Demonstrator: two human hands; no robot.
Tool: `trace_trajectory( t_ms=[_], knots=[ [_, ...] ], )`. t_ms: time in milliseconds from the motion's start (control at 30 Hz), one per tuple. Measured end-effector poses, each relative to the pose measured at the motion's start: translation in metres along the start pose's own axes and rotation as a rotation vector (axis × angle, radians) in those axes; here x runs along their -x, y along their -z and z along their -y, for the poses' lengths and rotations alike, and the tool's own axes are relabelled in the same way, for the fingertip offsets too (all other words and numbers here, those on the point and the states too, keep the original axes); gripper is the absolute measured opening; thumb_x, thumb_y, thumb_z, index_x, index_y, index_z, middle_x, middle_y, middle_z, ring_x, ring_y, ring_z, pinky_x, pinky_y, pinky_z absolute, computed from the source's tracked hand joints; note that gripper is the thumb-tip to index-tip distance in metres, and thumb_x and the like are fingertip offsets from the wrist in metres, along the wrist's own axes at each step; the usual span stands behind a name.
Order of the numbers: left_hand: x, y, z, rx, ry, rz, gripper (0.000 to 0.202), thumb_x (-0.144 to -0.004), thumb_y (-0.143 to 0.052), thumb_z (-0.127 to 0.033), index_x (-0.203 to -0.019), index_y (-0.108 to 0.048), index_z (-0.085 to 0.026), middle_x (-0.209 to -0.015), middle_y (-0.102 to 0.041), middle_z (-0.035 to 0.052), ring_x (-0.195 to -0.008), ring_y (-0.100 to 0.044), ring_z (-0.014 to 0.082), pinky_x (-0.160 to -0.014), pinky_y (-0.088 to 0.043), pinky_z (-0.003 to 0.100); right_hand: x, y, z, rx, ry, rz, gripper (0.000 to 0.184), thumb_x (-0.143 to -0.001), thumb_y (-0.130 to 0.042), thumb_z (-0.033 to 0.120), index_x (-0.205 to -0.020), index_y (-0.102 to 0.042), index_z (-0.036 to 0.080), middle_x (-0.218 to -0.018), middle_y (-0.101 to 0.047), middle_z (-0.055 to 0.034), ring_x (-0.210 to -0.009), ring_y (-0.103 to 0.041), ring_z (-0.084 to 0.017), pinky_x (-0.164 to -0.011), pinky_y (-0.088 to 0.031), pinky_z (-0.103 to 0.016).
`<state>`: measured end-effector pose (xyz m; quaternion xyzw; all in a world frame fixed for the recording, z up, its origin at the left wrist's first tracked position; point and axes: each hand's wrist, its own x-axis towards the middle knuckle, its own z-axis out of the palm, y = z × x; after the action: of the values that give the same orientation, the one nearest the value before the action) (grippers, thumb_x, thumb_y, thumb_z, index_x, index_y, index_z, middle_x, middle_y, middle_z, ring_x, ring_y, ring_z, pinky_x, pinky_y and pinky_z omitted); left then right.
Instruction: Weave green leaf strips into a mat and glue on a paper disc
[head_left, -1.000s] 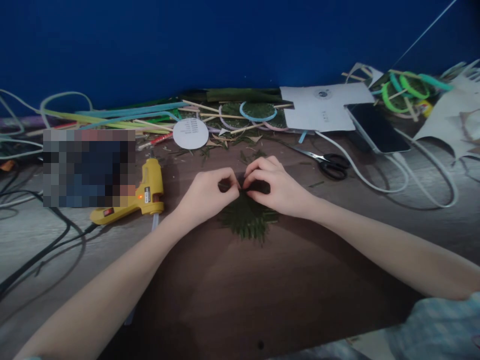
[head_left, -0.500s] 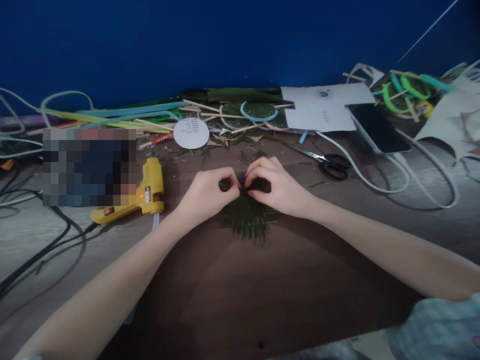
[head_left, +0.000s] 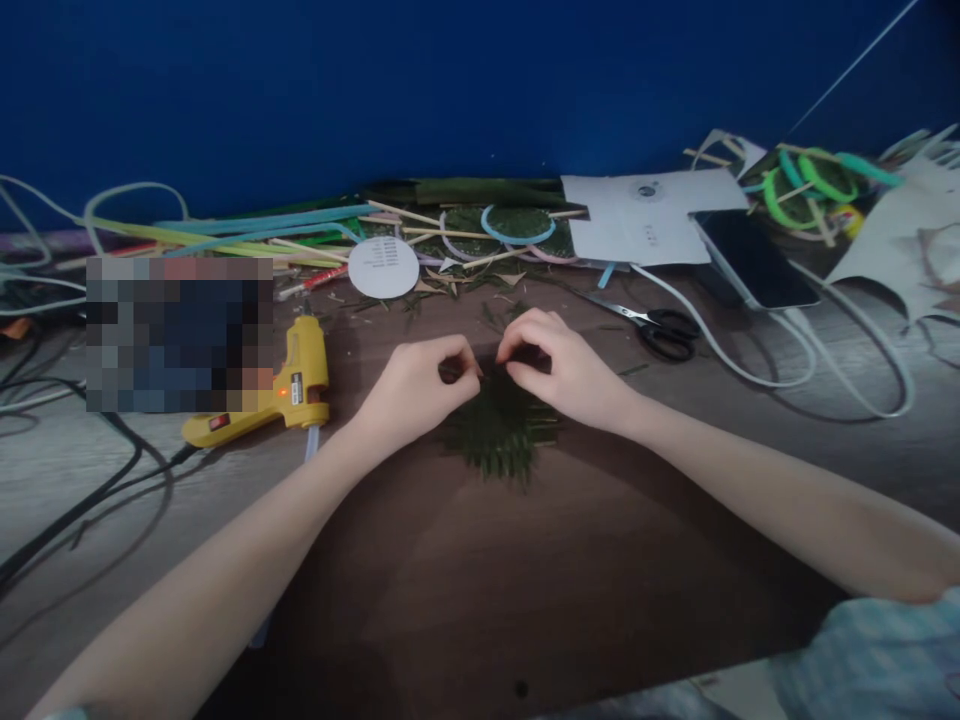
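A dark green leaf piece (head_left: pixel 495 430) with a fringed lower edge lies on the brown tabletop between my hands. My left hand (head_left: pixel 424 385) is closed in a pinch at the upper left edge of the leaf, thumb against forefinger. On the other side, my right hand (head_left: pixel 566 368) has its fingers curled with thumb and forefinger brought close; whatever they hold is too small or dark to make out. A yellow hot glue gun (head_left: pixel 304 370), its light glowing orange, rests left of my left wrist. Scissors with black handles (head_left: pixel 664 330) lie beyond my right hand.
A round white printed card (head_left: pixel 383 267), wooden sticks and leaf scraps lie behind my hands. Back right are a white paper sheet (head_left: pixel 652 215), a phone (head_left: pixel 757 255) with a white cable, and green rings (head_left: pixel 787 200). Black cables (head_left: pixel 112 425) run at left.
My right hand has shifted slightly right, so its fingertips stand farther from those of my left hand. My left hand and the leaf have stayed in place.
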<state>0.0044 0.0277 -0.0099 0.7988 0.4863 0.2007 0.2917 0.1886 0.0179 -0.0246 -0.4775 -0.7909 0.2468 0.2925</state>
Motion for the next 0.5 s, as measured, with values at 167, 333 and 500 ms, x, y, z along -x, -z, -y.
trace_trajectory(
  t_ms=[167,333,500],
  knots=[
    [0.0008,0.0010,-0.0016,0.011,-0.005,0.022,0.013,-0.075,-0.049,-0.022,-0.070,-0.060,-0.017,-0.070,-0.064,-0.0021,-0.068,-0.056,0.0126,-0.065,-0.039,0.023,0.0004,0.0047,-0.0068,0.035,-0.007,-0.052,0.021,-0.068,-0.044,0.003,-0.070,-0.057,0.019,-0.083,-0.056,-0.0031,-0.083,-0.046,-0.018,-0.076,-0.036,-0.035],
    [0.0026,0.0034,-0.0044,0.010,-0.029,0.061,0.025,-0.083,-0.044,-0.034,-0.072,-0.059,-0.018,-0.070,-0.062,-0.0027,-0.067,-0.055,0.0131,-0.063,-0.037,0.023,0.0014,0.0035,-0.0079,0.037,0.029,-0.013,0.019,-0.071,-0.047,0.006,-0.072,-0.060,0.020,-0.084,-0.055,-0.0035,-0.084,-0.046,-0.019,-0.081,-0.035,-0.038],
    [0.0027,0.0030,-0.0019,0.037,-0.059,0.078,0.028,-0.086,-0.037,-0.029,-0.071,-0.058,-0.018,-0.073,-0.062,-0.0019,-0.071,-0.056,0.0138,-0.067,-0.038,0.024,0.0014,0.0045,-0.0066,0.029,0.048,-0.002,0.011,-0.072,-0.052,0.011,-0.072,-0.059,0.019,-0.085,-0.054,-0.0035,-0.086,-0.045,-0.019,-0.083,-0.035,-0.037]
  ],
)
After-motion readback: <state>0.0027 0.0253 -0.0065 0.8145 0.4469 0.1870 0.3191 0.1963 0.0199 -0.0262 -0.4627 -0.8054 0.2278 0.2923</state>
